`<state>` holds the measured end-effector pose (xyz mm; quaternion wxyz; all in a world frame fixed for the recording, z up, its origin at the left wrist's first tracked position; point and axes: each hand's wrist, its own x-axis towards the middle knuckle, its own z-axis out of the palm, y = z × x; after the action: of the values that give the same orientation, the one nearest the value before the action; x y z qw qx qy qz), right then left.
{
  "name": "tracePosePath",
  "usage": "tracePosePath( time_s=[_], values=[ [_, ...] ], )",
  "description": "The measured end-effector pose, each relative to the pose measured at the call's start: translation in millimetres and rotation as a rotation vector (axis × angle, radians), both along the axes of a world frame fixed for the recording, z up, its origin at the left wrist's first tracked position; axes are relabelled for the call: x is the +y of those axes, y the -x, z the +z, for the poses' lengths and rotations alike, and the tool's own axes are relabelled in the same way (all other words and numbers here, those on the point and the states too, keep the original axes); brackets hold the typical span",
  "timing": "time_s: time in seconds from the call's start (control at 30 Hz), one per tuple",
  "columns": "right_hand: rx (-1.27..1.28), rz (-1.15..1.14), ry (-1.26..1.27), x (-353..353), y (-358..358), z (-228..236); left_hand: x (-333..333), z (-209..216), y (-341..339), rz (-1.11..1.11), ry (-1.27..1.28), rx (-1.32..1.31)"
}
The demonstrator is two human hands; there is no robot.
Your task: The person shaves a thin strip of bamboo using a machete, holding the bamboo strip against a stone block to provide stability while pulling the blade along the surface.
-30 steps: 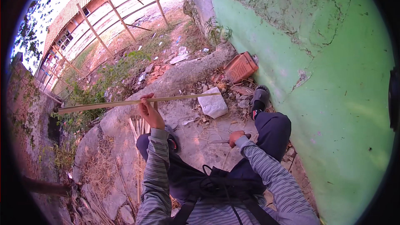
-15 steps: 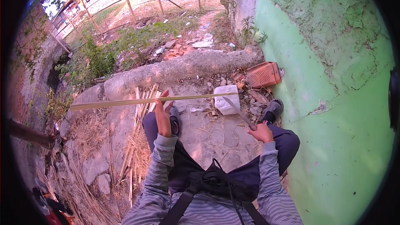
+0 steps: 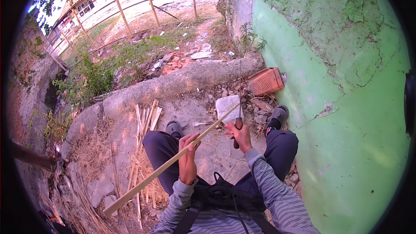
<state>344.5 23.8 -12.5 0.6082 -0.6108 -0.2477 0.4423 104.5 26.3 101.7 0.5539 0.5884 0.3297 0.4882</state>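
While my left hand [image 3: 189,160] pinches the pale strip [image 3: 147,180], my right hand [image 3: 244,138], loosely grasping the knife [image 3: 238,124], best points its blade away from me.

I have the left hand [image 3: 188,165] raised, lightly closed, its fingers [image 3: 186,140] pointing up. Right hand [image 3: 244,138] is near, to its right and slightly higher, gripping, some fingers reaching leftward. Forearms [image 3: 275,186] slant inward from below; knees [image 3: 286,141] bent, one outside each hand.
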Motion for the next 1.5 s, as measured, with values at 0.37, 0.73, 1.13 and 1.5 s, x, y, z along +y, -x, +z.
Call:
tracePosePath(
  time_s=[0.37, 0.73, 1.13, 1.5],
  values=[
    [0.23, -0.024, -0.012, 3, 18, -25, -45, 5, 18, 0.003, 0.033, -0.035],
    [0.153, -0.181, -0.168, 8, 1, -80, -27, 11, 40, -0.305, -0.027, 0.197],
    [0.285, -0.251, -0.114, 28, -8, -36, 0, -14, 162, -0.694, 0.673, -0.028],
    [0.173, -0.221, -0.135, 78, -51, 17, 29, -26, 247, -1.0, 0.852, -0.042]
  ],
)
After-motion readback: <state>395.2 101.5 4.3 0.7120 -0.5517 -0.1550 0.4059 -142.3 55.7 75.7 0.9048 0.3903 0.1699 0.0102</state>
